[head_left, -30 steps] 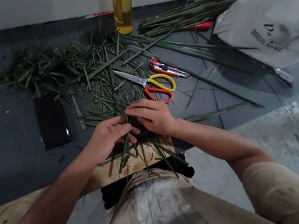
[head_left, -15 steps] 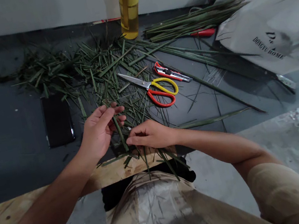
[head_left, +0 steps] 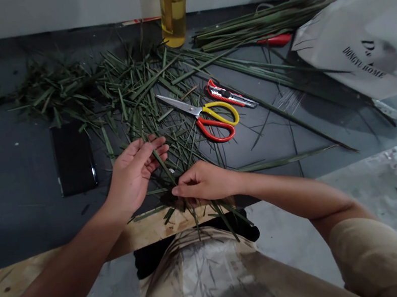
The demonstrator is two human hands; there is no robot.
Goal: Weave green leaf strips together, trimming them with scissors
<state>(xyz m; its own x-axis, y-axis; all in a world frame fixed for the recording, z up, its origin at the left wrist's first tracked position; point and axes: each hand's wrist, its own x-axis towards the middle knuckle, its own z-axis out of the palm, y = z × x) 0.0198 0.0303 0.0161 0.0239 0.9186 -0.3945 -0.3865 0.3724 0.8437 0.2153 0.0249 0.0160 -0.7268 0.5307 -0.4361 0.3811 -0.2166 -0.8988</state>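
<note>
Just past the wooden edge [head_left: 139, 227]: a leaf strip [head_left: 164, 164], seemingly pinched nearest by the curled right hand [head_left: 201, 181] and, farther along, by the half-open left hand [head_left: 137, 172], probably for steadiness. Beyond, scissors [head_left: 196, 111] (handles rightward, presumably for easy reach).

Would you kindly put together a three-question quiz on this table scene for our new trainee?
1. True or false: in the picture, the phone lies to the left of the scissors.
2. Which colours are the scissors' handles? A: both red. B: one red, one yellow. C: both black.
3. Fill the gap: the left hand pinches a narrow green ____.

Key: 1. True. 2. B. 3. Leaf strip.
</note>
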